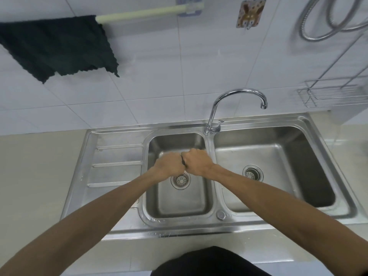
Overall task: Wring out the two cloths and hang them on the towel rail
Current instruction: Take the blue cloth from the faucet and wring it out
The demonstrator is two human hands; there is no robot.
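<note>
A dark cloth (pixel 57 46) hangs over the pale towel rail (pixel 143 12) on the tiled wall at the upper left. Over the small left sink basin (pixel 179 204), my left hand (pixel 169 165) and my right hand (pixel 196 161) are fists pressed side by side. Only a thin dark sliver of a second cloth (pixel 183 161) shows between them; the rest is hidden inside the fists. Both hands grip it.
A chrome tap (pixel 239 96) arcs toward the large right basin (pixel 274 166). A ribbed drainboard (pixel 117 166) lies to the left. On the right wall hang a wire rack (pixel 334 94) and a coiled metal hose (pixel 328 18). A wall hook plate (pixel 251 13) sits above the tap.
</note>
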